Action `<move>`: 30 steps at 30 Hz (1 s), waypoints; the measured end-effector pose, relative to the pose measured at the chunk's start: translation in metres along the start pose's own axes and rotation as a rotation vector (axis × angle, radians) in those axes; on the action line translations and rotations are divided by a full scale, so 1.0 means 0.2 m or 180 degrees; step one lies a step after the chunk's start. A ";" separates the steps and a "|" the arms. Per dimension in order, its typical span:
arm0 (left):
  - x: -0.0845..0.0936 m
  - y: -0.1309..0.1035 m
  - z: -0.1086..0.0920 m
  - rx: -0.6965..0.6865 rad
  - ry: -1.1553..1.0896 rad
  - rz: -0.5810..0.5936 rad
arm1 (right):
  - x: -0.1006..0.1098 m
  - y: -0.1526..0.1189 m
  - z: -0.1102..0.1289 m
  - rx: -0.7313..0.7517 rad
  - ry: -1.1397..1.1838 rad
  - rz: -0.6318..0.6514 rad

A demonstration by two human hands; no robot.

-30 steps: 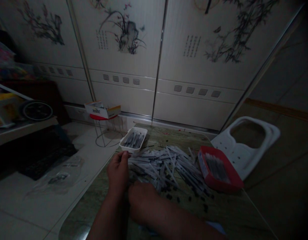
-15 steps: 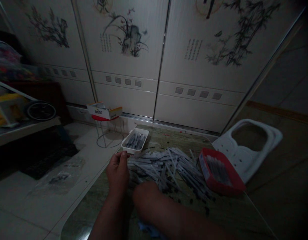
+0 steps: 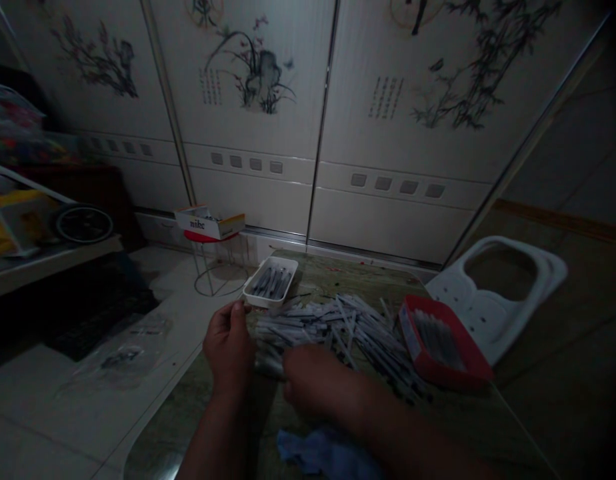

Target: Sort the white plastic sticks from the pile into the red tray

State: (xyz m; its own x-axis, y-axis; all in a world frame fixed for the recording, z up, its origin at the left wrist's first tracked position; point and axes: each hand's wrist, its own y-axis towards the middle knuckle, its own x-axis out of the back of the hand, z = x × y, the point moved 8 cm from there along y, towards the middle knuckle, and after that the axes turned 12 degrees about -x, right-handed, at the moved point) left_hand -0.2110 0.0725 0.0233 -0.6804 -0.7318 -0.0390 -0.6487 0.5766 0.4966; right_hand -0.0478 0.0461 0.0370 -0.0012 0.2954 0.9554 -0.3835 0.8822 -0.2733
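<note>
My left hand [image 3: 231, 343] is closed near the white tray, thumb against the fingers; what it pinches is too dark to make out. My right hand [image 3: 311, 377] is curled and blurred over the near side of the pile, a pale, smeared object showing at its left edge; its fingers are hidden. Many thin grey-white sticks [image 3: 373, 333] lie in a loose pile on the green table [image 3: 188, 407]. More slim pieces fill the white tray [image 3: 283, 303] behind my left hand. A red box [image 3: 471, 363] on the right holds a bundle of similar sticks.
A blue cloth [image 3: 328, 457] lies at the near edge. Beyond the table's right side is a white plastic chair [image 3: 508, 320]. An open white box [image 3: 203, 225] rests on a red stool at the back left. Small dark bits are scattered by the pile.
My right hand has moved up and slightly right, uncovering more of the blue cloth. My left hand has shifted a little to the left. A pale object now shows between them.
</note>
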 end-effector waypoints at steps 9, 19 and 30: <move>-0.13 -0.04 0.03 0.0120 -0.0085 0.0747 | 0.05 0.06 -0.56 -0.1059 -0.0193 -0.0009; -0.20 -0.07 0.02 -0.0090 -0.0048 0.1141 | 0.10 -0.09 -0.89 -0.1494 0.0102 -0.0501; -0.28 -0.12 -0.10 -0.0406 0.0473 0.1813 | -0.23 -0.56 -0.83 -0.1375 0.1339 -0.0517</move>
State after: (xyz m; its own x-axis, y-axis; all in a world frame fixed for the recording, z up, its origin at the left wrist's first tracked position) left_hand -0.1511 0.0925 0.0303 -0.8480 -0.3687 0.3807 -0.1439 0.8515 0.5042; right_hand 0.1494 -0.0058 0.0052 0.4234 0.1866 0.8865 0.0599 0.9707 -0.2329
